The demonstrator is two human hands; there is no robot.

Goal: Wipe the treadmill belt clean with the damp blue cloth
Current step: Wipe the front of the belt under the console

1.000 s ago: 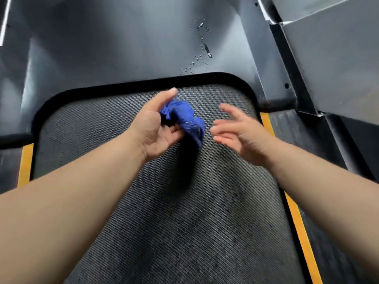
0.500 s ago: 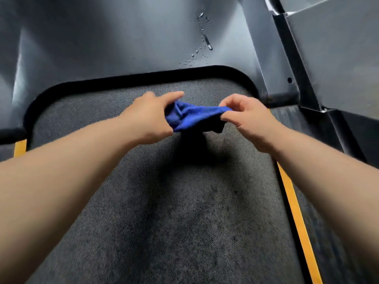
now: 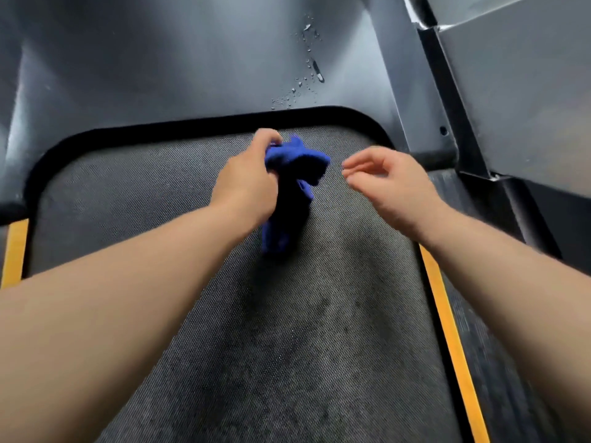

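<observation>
The blue cloth point(image 3: 295, 174) hangs bunched above the dark textured treadmill belt point(image 3: 287, 346), near the belt's front end. My left hand point(image 3: 248, 183) grips its upper part, and the loose end droops down toward the belt. My right hand point(image 3: 387, 183) hovers just to the right of the cloth, apart from it, fingers curled loosely with nothing in them. Dark damp blotches mark the belt's middle.
The grey motor cover point(image 3: 192, 59) rises past the belt's front end, with water drops point(image 3: 307, 75) on it. Yellow stripes run along the right side rail point(image 3: 447, 330) and the left side rail point(image 3: 14, 251). A grey upright frame point(image 3: 511, 91) stands at the right.
Half a second ago both hands held the cloth stretched between them. My right hand has let go and drawn right; the cloth now dangles from my left hand alone.
</observation>
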